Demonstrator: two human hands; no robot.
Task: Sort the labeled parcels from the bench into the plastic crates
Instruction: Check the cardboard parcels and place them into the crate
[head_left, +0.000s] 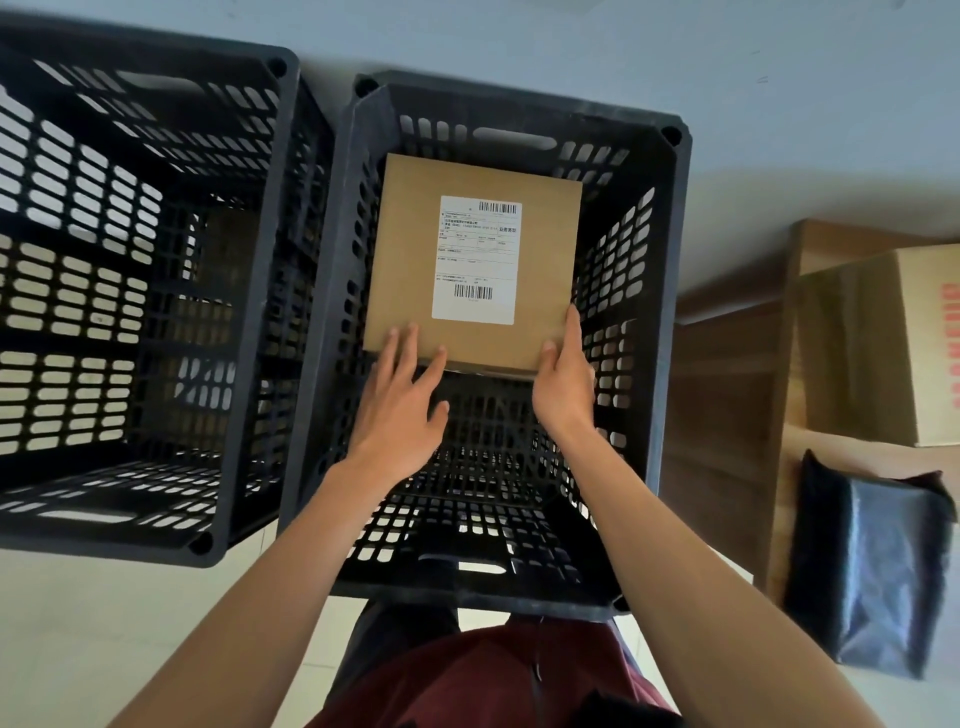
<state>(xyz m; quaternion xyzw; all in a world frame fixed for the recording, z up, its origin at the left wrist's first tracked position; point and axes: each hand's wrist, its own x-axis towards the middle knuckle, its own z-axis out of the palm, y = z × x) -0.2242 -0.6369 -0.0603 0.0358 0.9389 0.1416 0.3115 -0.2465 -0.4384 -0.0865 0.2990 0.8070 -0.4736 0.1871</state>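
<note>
A flat brown cardboard parcel with a white shipping label lies face up inside the middle black plastic crate, toward its far end. My left hand rests with straight fingers on the parcel's near left corner. My right hand holds the near right corner, thumb on top and fingers along the right edge. A second black crate stands to the left, apparently with nothing in it.
A wooden bench stands at the right, carrying a large cardboard box with red print and a black plastic mailer bag. Pale floor surrounds the crates. My legs and red garment fill the bottom edge.
</note>
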